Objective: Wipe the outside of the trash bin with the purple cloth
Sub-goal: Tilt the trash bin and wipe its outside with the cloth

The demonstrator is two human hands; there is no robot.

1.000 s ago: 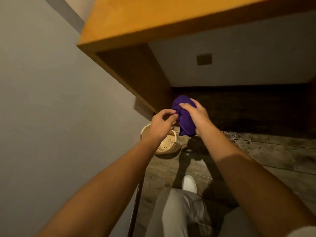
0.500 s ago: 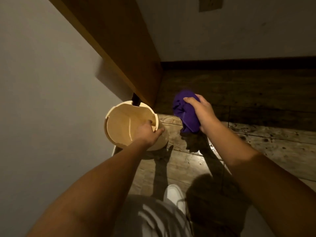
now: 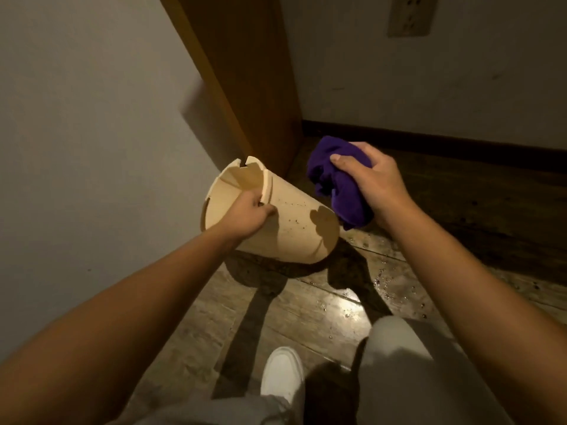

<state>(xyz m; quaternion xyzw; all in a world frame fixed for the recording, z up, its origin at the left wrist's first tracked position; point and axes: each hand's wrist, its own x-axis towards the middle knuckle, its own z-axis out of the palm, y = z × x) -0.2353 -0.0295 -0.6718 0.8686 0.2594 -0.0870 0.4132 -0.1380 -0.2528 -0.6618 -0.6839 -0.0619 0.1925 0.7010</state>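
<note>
The cream trash bin is tipped over towards the left, its open rim facing me and its outer side turned up to the right, with small dark specks on it. My left hand grips the bin's rim, fingers inside. A bunched purple cloth sits in my right hand, just right of the bin's side and apart from it by a small gap. The bin's base hangs a little above the floor.
A wooden cabinet panel stands right behind the bin. A grey wall closes the left side. Worn floorboards with scattered crumbs lie below. My white shoe and trouser leg are near the bottom. A wall socket sits top right.
My left hand let go of the cloth, took the bin's rim and tipped the bin onto its side. My right hand kept the cloth and came close to the bin.
</note>
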